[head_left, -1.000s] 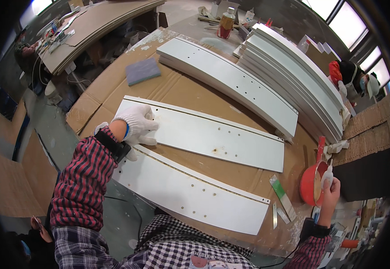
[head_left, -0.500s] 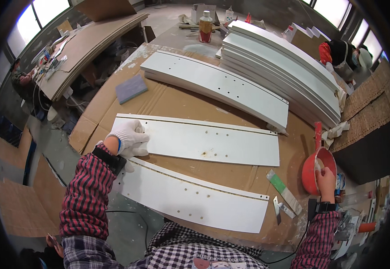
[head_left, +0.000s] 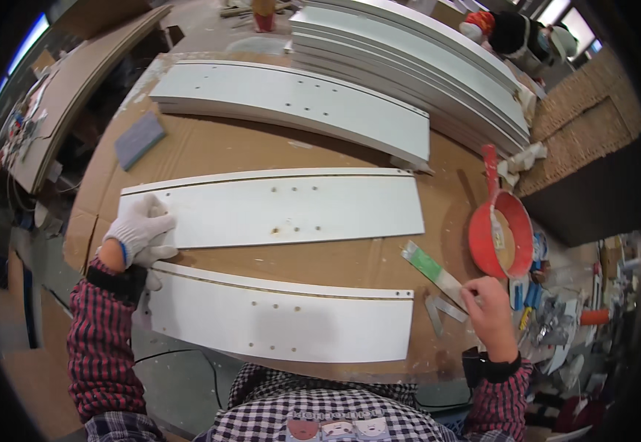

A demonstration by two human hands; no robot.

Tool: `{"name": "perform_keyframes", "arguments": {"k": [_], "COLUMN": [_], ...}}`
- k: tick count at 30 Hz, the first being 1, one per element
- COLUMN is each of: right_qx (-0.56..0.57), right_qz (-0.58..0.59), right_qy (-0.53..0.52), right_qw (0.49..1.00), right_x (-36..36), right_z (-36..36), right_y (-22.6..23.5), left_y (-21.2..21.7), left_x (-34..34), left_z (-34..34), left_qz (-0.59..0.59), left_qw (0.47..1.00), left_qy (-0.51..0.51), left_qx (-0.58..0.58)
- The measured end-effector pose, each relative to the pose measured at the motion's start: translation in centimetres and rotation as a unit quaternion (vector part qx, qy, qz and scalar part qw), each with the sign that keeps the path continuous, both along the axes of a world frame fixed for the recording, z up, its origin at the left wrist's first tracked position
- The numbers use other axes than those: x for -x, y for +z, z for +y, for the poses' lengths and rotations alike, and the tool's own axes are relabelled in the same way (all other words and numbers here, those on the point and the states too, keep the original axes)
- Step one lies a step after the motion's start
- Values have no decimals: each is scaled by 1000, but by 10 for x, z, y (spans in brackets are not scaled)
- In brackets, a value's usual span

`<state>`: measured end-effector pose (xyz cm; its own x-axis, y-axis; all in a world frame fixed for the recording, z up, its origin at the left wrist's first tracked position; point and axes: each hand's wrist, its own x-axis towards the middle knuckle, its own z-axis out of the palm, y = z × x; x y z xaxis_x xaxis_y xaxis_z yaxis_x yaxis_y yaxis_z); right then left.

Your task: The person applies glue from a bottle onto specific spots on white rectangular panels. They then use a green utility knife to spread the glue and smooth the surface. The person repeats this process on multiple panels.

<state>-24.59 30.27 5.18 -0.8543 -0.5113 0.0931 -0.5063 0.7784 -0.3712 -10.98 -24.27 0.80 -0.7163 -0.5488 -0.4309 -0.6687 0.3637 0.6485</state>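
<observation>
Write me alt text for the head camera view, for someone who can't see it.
Seen from above, a person's white-gloved left hand rests on the end of a long white panel on a cardboard-covered bench, while the bare right hand picks at a flat green-and-grey tool. A second panel lies nearer, a red bowl at right, stacked panels behind.

No clear pkgs, signs or screens. Only a rectangular patch (head_left: 337, 426) w/ small cartoon figures on the checked shirt, bottom centre. Clutter at right too small to tell.
</observation>
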Motion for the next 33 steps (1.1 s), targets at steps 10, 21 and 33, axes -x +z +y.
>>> {"name": "perform_keyframes", "arguments": {"k": [10, 21, 33], "right_qx": [-80, 129, 189], "right_qz": [-36, -233, -117], "right_qy": [-37, -140, -5], "right_qw": [995, 954, 975], "right_x": [-29, -17, 20], "right_z": [26, 38, -31], "right_y": [-30, -36, -22], "left_y": [4, 48, 67], "left_x": [-1, -31, -3], "left_z": [-3, 16, 31], "left_qz": [22, 69, 9], "left_qw": [999, 998, 980], "left_qy": [-28, 2, -94], "left_qx": [29, -8, 178]}}
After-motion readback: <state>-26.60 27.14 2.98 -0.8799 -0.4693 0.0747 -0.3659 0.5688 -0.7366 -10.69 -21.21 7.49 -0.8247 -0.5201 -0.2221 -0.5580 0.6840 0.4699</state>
